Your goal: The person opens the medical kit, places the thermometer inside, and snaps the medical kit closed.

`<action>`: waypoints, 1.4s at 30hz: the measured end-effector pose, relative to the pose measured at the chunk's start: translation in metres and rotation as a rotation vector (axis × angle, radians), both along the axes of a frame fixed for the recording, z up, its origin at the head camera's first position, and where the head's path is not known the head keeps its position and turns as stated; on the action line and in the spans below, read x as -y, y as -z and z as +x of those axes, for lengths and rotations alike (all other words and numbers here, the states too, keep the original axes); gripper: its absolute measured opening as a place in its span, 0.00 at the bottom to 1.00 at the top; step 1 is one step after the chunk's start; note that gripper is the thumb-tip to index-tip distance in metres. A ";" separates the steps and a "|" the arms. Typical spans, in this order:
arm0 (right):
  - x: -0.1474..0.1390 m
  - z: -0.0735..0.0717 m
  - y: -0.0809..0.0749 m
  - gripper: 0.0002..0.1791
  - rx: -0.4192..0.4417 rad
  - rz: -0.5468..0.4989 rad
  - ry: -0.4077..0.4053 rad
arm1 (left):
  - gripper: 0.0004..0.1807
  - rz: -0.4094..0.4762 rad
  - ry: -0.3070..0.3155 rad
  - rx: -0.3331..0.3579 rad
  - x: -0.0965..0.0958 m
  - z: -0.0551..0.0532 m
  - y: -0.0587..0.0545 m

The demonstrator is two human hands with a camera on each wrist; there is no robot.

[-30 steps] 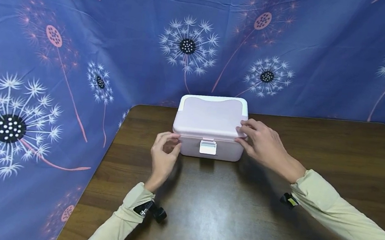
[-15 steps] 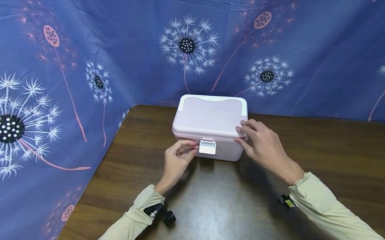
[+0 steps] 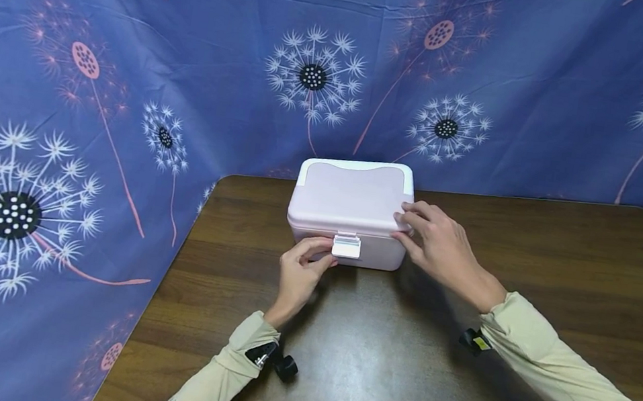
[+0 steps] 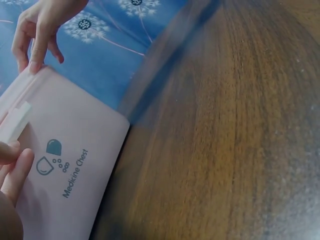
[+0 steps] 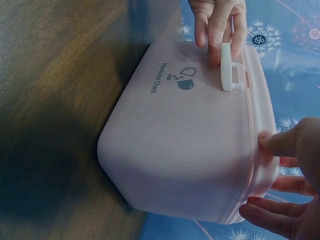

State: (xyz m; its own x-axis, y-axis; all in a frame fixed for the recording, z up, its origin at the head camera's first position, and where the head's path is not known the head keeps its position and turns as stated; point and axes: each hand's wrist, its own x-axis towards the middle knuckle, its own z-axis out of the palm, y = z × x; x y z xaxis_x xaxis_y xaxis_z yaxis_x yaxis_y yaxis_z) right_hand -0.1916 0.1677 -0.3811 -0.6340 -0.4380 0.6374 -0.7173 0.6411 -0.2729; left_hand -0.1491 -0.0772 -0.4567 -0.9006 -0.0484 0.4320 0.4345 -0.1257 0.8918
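A pale pink medicine chest (image 3: 378,254) with its lid (image 3: 353,194) down stands at the back of the table. Its white front latch (image 3: 346,248) sticks outward from the front wall, best seen in the right wrist view. With thumb and fingertips, my left hand (image 3: 298,277) pinches the left end of that latch. My right hand (image 3: 445,247) grips the front right corner of the lid, thumb in front and fingers along the side. In the left wrist view, "Medicine Chest" lettering (image 4: 75,173) and a capsule print (image 4: 53,147) show on the front wall.
The brown wooden table (image 3: 372,370) reaches forward from the chest and out to both sides. A blue cloth with dandelion prints (image 3: 218,58) hangs right behind the chest and along the table's left side. Both wrists wear small black cameras (image 3: 286,368).
My left hand has moved right from the chest's front left corner to the latch. My right hand has kept its hold on the lid corner, and the chest stands where it was.
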 end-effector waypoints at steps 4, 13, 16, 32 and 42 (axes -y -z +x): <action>0.000 0.000 0.000 0.17 -0.005 -0.005 0.001 | 0.13 -0.076 -0.065 -0.030 -0.002 0.002 -0.009; -0.001 0.001 0.001 0.17 0.000 0.003 0.005 | 0.10 -0.168 -0.156 -0.078 -0.008 0.012 -0.035; 0.000 0.000 0.002 0.17 0.004 0.003 0.007 | 0.11 -0.164 -0.168 -0.068 -0.009 0.012 -0.036; 0.000 0.001 0.002 0.17 -0.004 0.011 0.008 | 0.09 -0.033 -0.149 -0.080 -0.014 0.008 -0.039; -0.001 0.002 0.003 0.16 -0.014 0.036 0.007 | 0.09 -0.420 -0.323 -0.432 -0.006 -0.009 -0.017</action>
